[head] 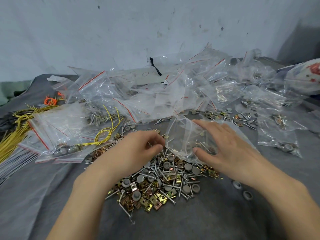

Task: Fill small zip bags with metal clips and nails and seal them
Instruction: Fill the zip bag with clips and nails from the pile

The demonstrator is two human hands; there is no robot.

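Now | left hand pinches zip bag rim | right hand holds it between thumb and spread fingers

The only writing in view was a few faint handwritten strokes on a pale sheet lying behind the heap of zip bags. They looked like digits, perhaps a 5 and a 0, but were too dim through the plastic to read for certain. A white sack at the far right bore red print, blurred past reading.
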